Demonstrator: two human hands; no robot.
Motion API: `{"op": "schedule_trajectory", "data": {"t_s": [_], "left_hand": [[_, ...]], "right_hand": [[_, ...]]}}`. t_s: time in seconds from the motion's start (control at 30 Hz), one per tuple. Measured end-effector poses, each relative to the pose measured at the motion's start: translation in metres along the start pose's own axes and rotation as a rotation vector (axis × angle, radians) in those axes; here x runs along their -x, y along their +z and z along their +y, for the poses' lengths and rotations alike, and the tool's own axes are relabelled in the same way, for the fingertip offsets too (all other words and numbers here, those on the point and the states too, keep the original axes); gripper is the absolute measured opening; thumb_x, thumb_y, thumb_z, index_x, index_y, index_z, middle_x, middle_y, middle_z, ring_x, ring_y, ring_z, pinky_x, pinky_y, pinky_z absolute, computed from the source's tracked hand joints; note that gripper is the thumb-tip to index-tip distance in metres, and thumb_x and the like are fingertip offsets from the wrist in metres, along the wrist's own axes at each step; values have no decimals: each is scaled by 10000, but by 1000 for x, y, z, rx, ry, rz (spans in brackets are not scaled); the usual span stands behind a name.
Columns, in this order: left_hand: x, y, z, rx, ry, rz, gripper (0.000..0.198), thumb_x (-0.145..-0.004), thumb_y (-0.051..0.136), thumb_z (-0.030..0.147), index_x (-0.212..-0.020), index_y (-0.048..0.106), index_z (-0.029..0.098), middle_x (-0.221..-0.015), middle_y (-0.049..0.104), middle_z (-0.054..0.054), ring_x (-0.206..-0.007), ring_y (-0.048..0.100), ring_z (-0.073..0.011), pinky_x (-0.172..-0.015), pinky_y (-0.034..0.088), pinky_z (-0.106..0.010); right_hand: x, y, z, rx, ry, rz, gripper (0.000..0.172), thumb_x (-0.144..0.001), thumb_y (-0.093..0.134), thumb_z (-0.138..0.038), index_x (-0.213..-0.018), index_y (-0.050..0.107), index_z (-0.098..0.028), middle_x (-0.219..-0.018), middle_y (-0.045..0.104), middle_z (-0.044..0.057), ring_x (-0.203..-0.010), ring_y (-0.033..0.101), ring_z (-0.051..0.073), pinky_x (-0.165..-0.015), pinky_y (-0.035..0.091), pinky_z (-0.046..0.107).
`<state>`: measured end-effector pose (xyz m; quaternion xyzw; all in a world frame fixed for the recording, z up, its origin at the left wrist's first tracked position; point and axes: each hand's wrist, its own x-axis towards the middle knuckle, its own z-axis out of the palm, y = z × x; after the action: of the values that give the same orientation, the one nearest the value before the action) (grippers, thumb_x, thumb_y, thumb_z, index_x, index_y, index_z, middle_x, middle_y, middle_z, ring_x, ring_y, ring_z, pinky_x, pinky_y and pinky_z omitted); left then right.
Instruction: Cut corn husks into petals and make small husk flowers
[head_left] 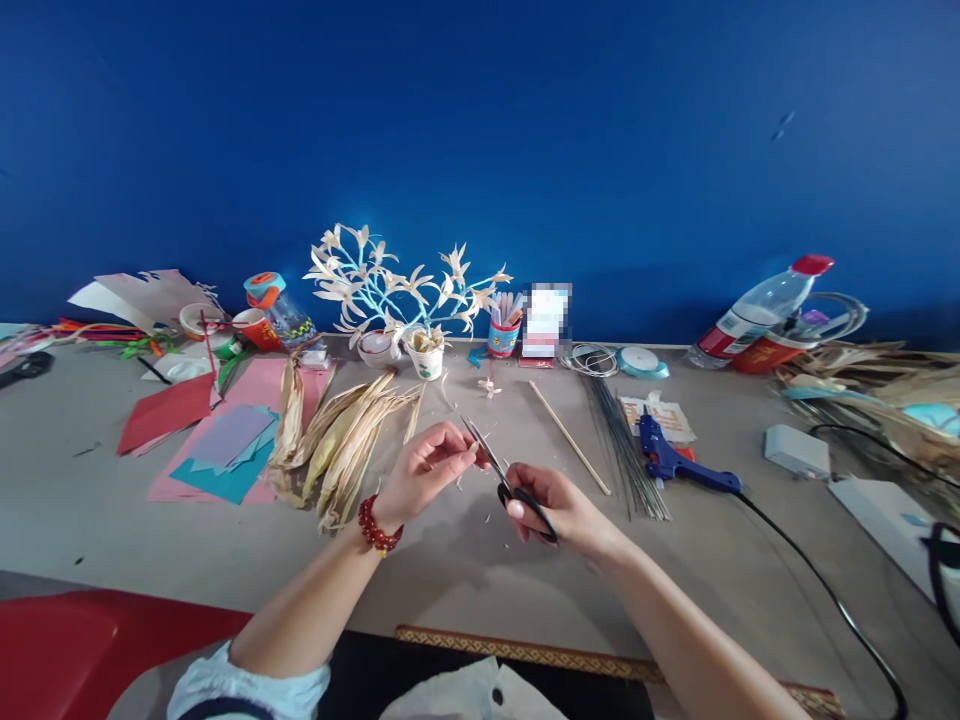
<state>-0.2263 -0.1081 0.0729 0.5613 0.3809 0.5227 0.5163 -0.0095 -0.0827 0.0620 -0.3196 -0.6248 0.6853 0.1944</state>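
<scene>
Two hands of mine busy over the middle of the table (465,575). Left hand (437,466): thumb and fingertips pinching a small pale piece (474,451). Right hand (551,500): closed round the black handles of the scissors (504,489), blades pointing far-left, right by the piece; can't tell if they touch it.

Risks: I could nick my left fingertips, blades being so close. Piece could slip or split, since it's tiny and my pinch covers most of it. If my right arm swings wide, it may snag the cord (819,592) and drag the glue gun (660,457) into the wires (628,450).

Room: bare table on the near side, ending at the front edge. Left is hemmed by husks (352,440), right by a stick (570,438), far by a small flower (489,388) and the flower cup (427,360).
</scene>
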Motion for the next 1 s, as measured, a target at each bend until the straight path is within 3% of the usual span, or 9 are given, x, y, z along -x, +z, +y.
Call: {"op": "schedule_trajectory", "data": {"t_s": [0.17, 0.37, 0.47, 0.57, 0.63, 0.7, 0.77, 0.9, 1.0], "left_hand": [[-1, 0, 1, 24, 1, -42, 169, -895, 622, 286, -805, 536, 173, -919, 668, -53, -860, 683, -184, -822, 485, -326], [-2, -1, 2, 49, -7, -51, 169, -892, 627, 274, -787, 553, 165, -928, 676, -60, -872, 683, -184, -816, 490, -315], [-3, -3, 3, 111, -57, -73, 180, -891, 627, 308, -814, 538, 171, -980, 682, -71, -893, 683, -188, -836, 505, -331], [-3, -3, 1, 69, -116, -117, 225, -893, 617, 365, -822, 531, 169, -820, 676, -42, -671, 645, -130, -651, 502, -262], [-3, -2, -2, -31, -179, -180, 264, -877, 628, 407, -819, 541, 164, -648, 619, 3, -498, 531, -83, -492, 404, -205], [-3, 1, -4, -140, -238, -238, 288, -847, 654, 430, -818, 567, 158, -594, 580, 23, -461, 467, -69, -446, 336, -188], [-3, 4, -5, -227, -255, -269, 278, -835, 663, 424, -820, 597, 154, -624, 585, 20, -497, 478, -72, -467, 350, -188], [-4, 6, -2, -380, -146, -267, 197, -863, 628, 373, -863, 628, 176, -739, 647, -12, -643, 572, -121, -566, 430, -216], [-1, 8, -2, -503, 158, -43, 134, -869, 629, 303, -950, 634, 197, -958, 674, -69, -906, 616, -194, -800, 485, -306]], "right_hand": [[0, -2, -4, 34, -10, 20, 516, -709, 722, -619, -712, 430, -194, -539, 552, -42, -479, 440, 72, -458, 272, 193], [-1, -7, 1, 64, -6, 17, 468, -739, 741, -526, -687, 408, -201, -503, 525, -59, -452, 424, 70, -449, 242, 198], [-2, -8, 3, 40, -29, 84, 452, -704, 789, -457, -677, 418, -200, -501, 500, -69, -455, 447, 75, -448, 262, 194], [-4, -4, 2, -80, -144, 241, 405, -693, 801, -423, -745, 468, -199, -639, 576, -36, -532, 494, 87, -484, 343, 197], [-5, 0, 2, -159, -225, 308, 363, -717, 783, -406, -850, 512, -205, -792, 632, 1, -588, 512, 95, -503, 375, 202], [-5, 5, 2, -189, -267, 324, 352, -727, 775, -377, -928, 535, -215, -868, 647, 18, -627, 527, 103, -522, 394, 207], [-5, 8, 4, -177, -282, 328, 350, -697, 797, -323, -906, 538, -215, -842, 635, 6, -658, 539, 109, -557, 411, 210], [-5, 9, 8, -117, -259, 302, 358, -644, 818, -242, -835, 517, -205, -801, 620, -6, -681, 539, 113, -588, 414, 210], [-6, 9, 7, -203, -261, 352, 362, -645, 811, -279, -838, 512, -209, -782, 612, -8, -657, 529, 115, -574, 413, 217]]}}
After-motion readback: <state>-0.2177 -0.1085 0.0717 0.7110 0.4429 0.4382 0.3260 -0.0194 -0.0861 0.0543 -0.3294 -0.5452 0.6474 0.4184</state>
